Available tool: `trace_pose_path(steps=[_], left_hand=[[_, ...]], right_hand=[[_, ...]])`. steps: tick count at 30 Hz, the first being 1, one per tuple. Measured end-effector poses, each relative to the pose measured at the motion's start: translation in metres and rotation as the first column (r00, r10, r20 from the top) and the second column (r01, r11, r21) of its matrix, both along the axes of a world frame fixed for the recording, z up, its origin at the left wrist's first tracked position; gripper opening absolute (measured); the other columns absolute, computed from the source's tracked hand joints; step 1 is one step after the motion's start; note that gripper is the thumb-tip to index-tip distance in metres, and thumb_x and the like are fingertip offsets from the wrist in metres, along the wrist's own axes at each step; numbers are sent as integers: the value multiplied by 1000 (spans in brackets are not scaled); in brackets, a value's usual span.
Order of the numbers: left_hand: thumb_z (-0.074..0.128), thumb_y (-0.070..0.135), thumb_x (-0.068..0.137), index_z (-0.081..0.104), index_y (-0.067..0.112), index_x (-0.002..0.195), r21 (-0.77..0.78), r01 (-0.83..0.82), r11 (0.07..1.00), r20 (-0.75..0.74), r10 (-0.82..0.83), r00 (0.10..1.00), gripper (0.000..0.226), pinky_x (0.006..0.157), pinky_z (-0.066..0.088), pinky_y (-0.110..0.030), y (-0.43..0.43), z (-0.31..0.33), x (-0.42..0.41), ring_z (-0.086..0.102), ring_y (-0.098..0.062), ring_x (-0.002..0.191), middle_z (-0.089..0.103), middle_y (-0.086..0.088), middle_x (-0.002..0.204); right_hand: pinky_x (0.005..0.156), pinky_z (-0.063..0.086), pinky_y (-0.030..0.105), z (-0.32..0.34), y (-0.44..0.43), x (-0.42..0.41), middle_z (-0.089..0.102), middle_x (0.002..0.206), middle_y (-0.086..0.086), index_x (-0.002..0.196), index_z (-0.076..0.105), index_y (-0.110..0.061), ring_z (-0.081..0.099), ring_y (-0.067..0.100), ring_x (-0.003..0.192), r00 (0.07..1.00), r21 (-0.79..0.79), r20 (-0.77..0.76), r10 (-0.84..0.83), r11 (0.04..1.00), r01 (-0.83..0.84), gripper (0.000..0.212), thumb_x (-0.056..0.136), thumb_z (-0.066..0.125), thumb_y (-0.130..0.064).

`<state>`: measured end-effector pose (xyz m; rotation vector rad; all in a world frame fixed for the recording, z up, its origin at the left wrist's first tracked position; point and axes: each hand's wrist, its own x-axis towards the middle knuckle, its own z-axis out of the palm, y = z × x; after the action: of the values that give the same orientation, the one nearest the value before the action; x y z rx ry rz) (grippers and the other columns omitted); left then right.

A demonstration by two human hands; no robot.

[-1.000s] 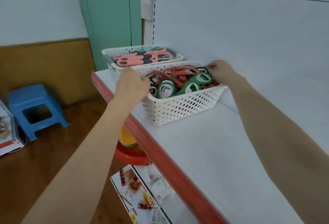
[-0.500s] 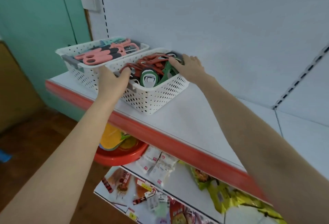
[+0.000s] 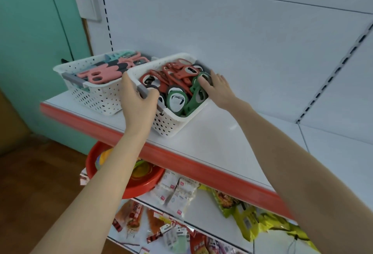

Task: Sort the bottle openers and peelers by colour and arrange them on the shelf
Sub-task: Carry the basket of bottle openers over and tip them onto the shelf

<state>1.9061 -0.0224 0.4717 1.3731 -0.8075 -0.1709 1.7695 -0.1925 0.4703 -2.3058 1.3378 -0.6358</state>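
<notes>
White basket [image 3: 171,124] gripped by left hand [image 3: 137,100], right hand [image 3: 219,89] touching.

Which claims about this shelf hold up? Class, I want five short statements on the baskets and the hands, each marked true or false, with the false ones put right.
1. The left hand grips the near rim of the opener basket. True.
2. That basket holds openers of one colour only. False: red openers and green openers lie mixed in it.
3. The right hand rests with fingers stretched out on the openers at the basket's right end. True.
4. The opener basket is the left one of the two. False: the peeler basket stands to its left.
5. The shelf has a blue front edge. False: the edge is red.
</notes>
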Motion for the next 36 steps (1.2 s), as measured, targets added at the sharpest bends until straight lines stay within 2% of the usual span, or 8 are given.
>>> trace_pose_path(steps=[11, 15, 20, 23, 26, 28, 31, 36], left_hand=[[59, 14, 75, 40, 12, 134, -1, -66, 998, 306, 63, 950, 62, 97, 38, -41, 3, -5, -39, 41, -16, 110, 52, -7, 118], [56, 15, 81, 30, 8, 141, -41, -49, 998, 453, 62, 889, 66, 104, 24, -13, 1, -13, -67, 30, -15, 126, 38, -18, 137], [51, 17, 88, 21, 19, 139, 6, -9, 1000, 647, 3, 762, 60, 107, 32, -54, -9, -28, -102, 21, -42, 137, 23, -30, 144], [50, 18, 91, 21, 17, 139, -4, -27, 1000, 714, 21, 700, 57, 102, 34, -60, -16, -34, -113, 21, -45, 136, 25, -32, 143], [52, 21, 91, 22, 14, 139, -16, -41, 999, 731, 40, 681, 57, 105, 31, -59, -18, -36, -112, 23, -47, 135, 27, -34, 141], [52, 27, 91, 24, 14, 139, -27, -28, 999, 736, 39, 676, 58, 109, 28, -54, -17, -35, -108, 22, -44, 135, 27, -33, 142], [55, 41, 86, 27, 18, 140, -6, 12, 1000, 700, -4, 715, 65, 114, 17, -32, -13, -35, -102, 17, -36, 138, 21, -30, 145], [65, 64, 66, 5, 26, 148, 168, 105, 980, 332, -156, 930, 109, 106, 7, -30, -8, -21, -99, -9, -22, 142, -11, -17, 154]], right_hand=[[116, 19, 37, 11, 41, -32, 20, 155, -1, 149, 11, -21, 21, 16, 142, 867, 131, 496, -41, 991, -29, 67, 95, 38, -50], [114, 25, 41, 8, 49, -20, 36, 147, -1, 146, 24, -32, 33, 18, 136, 851, 33, 524, -29, 999, 14, 70, 84, 39, -61], [116, 15, 47, -9, 44, -34, 19, 155, 2, 148, 15, -31, 12, 22, 143, 862, 76, 495, -106, 994, 79, 68, 89, 35, -59], [115, 19, 46, -11, 41, -53, 21, 154, 0, 149, 15, -23, 15, 18, 143, 810, 113, 576, -114, 992, 59, 67, 93, 34, -53], [94, 42, 41, -14, 39, -66, 26, 152, -2, 149, 16, -23, 27, 20, 139, 805, 173, 578, -134, 984, 39, 75, 87, 32, -61], [74, 39, 26, -17, 42, -72, 29, 151, -4, 148, 15, -27, 32, 21, 137, 808, 202, 572, -144, 979, 31, 85, 76, 30, -71], [109, 32, 42, -20, 41, -80, 27, 152, -1, 149, 16, -20, 25, 17, 140, 771, 226, 616, -160, 974, 21, 73, 89, 34, -58], [109, 32, 36, -22, 40, -91, 39, 144, 2, 145, 27, -16, 35, 18, 134, 759, 233, 628, -170, 972, 26, 58, 95, 39, -45]])
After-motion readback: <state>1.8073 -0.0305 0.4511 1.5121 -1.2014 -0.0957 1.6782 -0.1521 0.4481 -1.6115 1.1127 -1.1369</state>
